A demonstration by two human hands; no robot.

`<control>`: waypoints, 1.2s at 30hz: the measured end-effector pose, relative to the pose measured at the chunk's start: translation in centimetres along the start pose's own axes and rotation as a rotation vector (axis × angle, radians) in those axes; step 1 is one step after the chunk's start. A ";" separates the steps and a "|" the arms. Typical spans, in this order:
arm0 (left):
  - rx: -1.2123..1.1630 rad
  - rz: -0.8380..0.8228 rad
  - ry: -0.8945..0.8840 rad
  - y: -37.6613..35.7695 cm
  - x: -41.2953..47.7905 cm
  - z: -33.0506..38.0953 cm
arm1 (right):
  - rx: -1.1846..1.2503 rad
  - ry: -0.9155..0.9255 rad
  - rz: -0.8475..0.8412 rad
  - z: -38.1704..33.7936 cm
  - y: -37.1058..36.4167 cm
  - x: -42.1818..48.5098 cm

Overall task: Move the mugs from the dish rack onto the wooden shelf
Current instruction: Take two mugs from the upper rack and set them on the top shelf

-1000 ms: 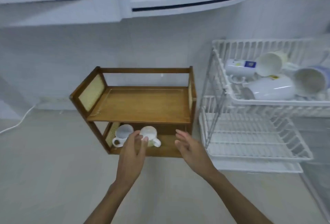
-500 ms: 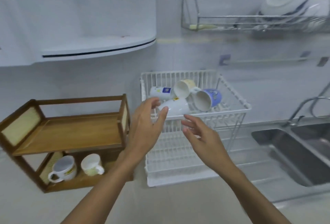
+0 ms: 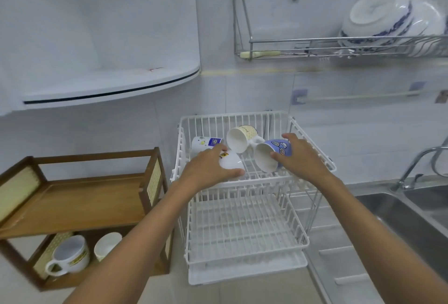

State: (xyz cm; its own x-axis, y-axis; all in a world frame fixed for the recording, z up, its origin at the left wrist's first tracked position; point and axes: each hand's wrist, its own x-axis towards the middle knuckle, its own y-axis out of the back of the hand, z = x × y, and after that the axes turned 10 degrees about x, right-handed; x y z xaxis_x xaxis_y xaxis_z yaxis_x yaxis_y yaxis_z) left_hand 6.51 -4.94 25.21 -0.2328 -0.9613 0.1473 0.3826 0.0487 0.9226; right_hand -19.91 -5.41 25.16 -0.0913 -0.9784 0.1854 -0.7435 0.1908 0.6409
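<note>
Table [image 3: 126, 294] surface, pale and smooth, carries everything along the tiled wall. Largest on it is the wooden shelf [image 3: 72, 203] at the left, a two-level stand with woven side panels; its upper board is bare, and on the lower board stand a wide white mug with a yellow band [image 3: 70, 254] and, just beside it to the right, a plain cream mug [image 3: 106, 248], partly hidden by the left forearm. Next to the shelf's right side sits the white wire dish rack [image 3: 244, 228], two tiers over a drip tray; its lower tier holds no dishes. A steel sink [image 3: 412, 214] with a tap lies to the right, and a metal wall rack [image 3: 339, 46] above it holds white bowls with blue pattern [image 3: 388, 17].

In the rack's upper tier four mugs lie on their sides, close together. At the back left is a white mug with a blue label [image 3: 206, 142]; right of it a cream mug [image 3: 241, 138] shows its open mouth toward the camera. The left hand [image 3: 208, 170] is curled over a white mug with a yellow mark [image 3: 230, 161], thumb under its front edge and fingers across its top. The right hand [image 3: 300, 155] is wrapped around a blue mug with spiral pattern [image 3: 269, 155], fingers over its body and thumb near the rim.
</note>
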 end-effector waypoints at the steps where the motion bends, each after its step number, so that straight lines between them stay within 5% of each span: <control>1: 0.005 -0.016 0.004 0.1 0.3 -0.1 | -0.004 -0.009 -0.033 0.2 0.1 0.6; 11: -0.060 -0.107 0.079 0.1 2.0 -1.4 | 0.004 0.029 -0.081 0.8 0.7 2.6; 20: -0.132 -0.165 0.045 0.4 1.6 -1.6 | 0.127 0.031 0.061 0.8 0.5 2.2; 28: -0.249 0.080 0.078 0.6 0.6 -1.7 | 0.297 0.006 0.153 -0.5 0.5 0.5; 36: -0.613 0.433 0.104 4.8 -2.5 -3.7 | 0.735 0.023 0.105 -7.1 -0.6 -1.9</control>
State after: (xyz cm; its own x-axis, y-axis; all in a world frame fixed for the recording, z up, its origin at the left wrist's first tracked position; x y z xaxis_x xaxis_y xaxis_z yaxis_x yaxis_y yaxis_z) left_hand 12.21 -3.25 27.96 0.1251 -0.9127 0.3890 0.8563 0.2973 0.4223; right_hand -14.54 -3.11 29.73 -0.1781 -0.9545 0.2393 -0.9840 0.1727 -0.0435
